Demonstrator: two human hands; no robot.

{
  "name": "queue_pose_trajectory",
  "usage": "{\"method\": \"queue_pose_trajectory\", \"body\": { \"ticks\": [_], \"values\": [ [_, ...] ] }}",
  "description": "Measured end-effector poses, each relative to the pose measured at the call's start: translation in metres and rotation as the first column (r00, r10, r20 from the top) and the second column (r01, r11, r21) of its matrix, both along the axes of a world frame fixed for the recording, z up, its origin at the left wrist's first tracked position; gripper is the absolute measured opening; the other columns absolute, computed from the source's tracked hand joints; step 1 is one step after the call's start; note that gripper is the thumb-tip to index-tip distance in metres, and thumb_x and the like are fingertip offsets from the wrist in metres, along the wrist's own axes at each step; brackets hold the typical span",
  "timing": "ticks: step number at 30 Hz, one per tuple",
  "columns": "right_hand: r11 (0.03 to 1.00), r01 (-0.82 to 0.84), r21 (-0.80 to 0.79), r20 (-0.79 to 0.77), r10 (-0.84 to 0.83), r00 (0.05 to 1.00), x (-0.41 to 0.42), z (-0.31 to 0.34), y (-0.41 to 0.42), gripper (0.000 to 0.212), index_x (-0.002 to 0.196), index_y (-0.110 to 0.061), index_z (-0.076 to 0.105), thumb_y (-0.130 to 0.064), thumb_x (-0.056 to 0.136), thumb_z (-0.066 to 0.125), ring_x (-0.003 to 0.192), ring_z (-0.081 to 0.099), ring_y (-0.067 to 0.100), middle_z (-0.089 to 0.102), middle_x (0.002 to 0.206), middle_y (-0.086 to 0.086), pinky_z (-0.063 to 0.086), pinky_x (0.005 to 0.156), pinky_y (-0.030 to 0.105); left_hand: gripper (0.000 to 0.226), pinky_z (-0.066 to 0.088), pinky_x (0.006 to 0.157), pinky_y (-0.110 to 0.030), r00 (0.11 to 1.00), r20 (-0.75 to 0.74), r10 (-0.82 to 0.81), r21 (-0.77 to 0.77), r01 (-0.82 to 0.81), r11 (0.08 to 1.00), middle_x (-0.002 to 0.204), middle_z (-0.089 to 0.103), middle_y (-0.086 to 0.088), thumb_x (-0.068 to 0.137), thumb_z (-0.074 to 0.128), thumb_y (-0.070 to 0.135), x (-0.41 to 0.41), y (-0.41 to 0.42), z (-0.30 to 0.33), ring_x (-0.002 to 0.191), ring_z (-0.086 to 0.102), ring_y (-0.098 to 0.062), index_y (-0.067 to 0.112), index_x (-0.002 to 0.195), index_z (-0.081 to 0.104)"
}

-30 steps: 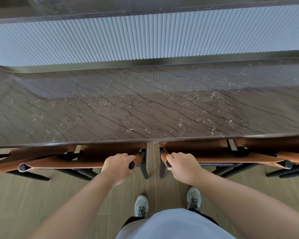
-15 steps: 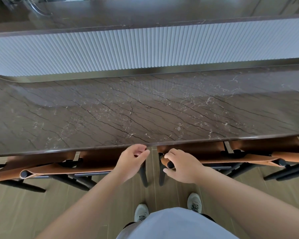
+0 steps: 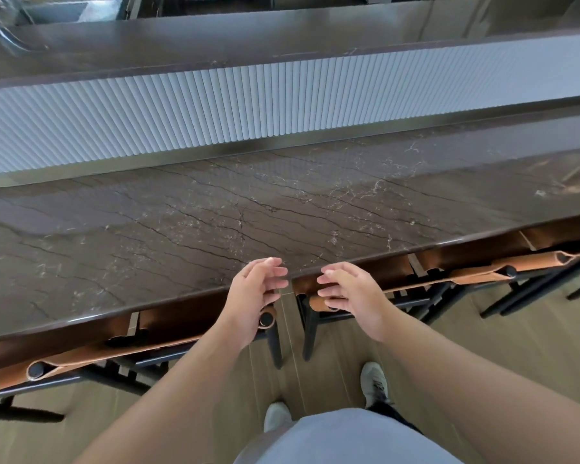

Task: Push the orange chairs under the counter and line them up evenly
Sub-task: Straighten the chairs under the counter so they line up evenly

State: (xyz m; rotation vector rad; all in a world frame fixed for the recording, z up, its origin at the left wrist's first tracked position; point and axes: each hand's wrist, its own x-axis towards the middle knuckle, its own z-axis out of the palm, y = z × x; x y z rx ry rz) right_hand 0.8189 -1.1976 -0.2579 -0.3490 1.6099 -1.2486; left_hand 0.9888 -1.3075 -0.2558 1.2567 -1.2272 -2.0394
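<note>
The fingers (image 3: 275, 272) of the left hand (image 3: 252, 296) are lying loosely spread and slightly bent, gripping nothing, their tips hovering at the near edge of the counter (image 3: 215, 222). The fingers (image 3: 332, 279) of the right hand (image 3: 352, 293) are likewise lying apart and relaxed, holding nothing, pointing toward the left hand across a narrow gap. Whether the lowest right fingers are touching the rolled end beneath them cannot be told.

Just under the left palm, the round black end cap (image 3: 266, 319) of the left orange chair (image 3: 114, 349) is showing, wrapped in its orange leather back. Just under the right hand, the rolled orange end of the right orange chair (image 3: 476, 272) is peeking out. Both chairs are sitting tucked beneath the counter's near edge, their seats hidden below the dark veined stone and only their back rails and black legs showing in front of it. The two chairs are standing near each other, a slim strip of floor (image 3: 288, 363) separating their inner legs. A further orange chair back (image 3: 563, 257) is showing along the same edge toward the right.

Beyond the counter's far edge a white ribbed panel (image 3: 248, 108) is rising to a higher ledge. Below the forearms, two grey shoes (image 3: 375, 383) are standing on the wood-look floor.
</note>
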Motion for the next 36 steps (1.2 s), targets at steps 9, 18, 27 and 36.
{"method": "queue_pose_trajectory", "body": {
  "ticks": [9,18,27,36],
  "values": [
    [0.973,0.224,-0.047,0.037,-0.223,0.974,-0.004,0.006,0.054,0.016,0.108,-0.013,0.067,-0.020,0.099,0.056,0.094,0.073,0.022,0.075,0.103,0.006,0.055,0.081,0.036,0.034,0.050,0.087,-0.037,0.994,-0.008,-0.106,0.037,0.107,0.994,0.108,0.075,-0.006,0.084,0.059,0.033,-0.018,0.034,0.001,0.093,0.070,-0.020,0.017,0.112,0.070],
    [0.931,0.352,-0.097,0.018,-0.351,0.936,-0.072,0.023,0.144,0.016,0.107,-0.016,0.068,-0.020,0.100,0.054,0.094,0.073,0.020,0.076,0.099,0.004,0.058,0.079,0.033,0.021,0.049,0.083,-0.037,0.977,0.023,-0.212,0.002,0.212,0.977,0.105,0.075,-0.007,0.098,0.054,0.020,-0.105,0.113,0.021,0.089,0.071,-0.019,0.016,0.111,0.070],
    [0.864,0.475,-0.164,0.042,-0.475,0.879,-0.170,0.043,0.283,0.016,0.106,-0.017,0.068,-0.020,0.100,0.053,0.091,0.071,0.021,0.075,0.098,0.004,0.055,0.075,0.031,0.021,0.048,0.084,-0.037,0.944,0.044,-0.326,-0.048,0.328,0.943,0.104,0.074,-0.007,0.098,0.054,0.022,-0.222,0.240,0.034,0.097,0.069,-0.023,0.016,0.111,0.070],
    [0.837,0.526,-0.150,0.047,-0.526,0.849,-0.241,0.042,0.395,0.015,0.106,-0.020,0.068,-0.026,0.099,0.056,0.090,0.072,0.017,0.075,0.095,0.001,0.056,0.070,0.024,0.023,0.049,0.079,-0.036,0.941,0.039,-0.336,-0.058,0.338,0.939,0.101,0.075,-0.007,0.100,0.052,0.024,-0.299,0.327,0.030,0.088,0.073,-0.019,0.014,0.109,0.070]
  ]
}}
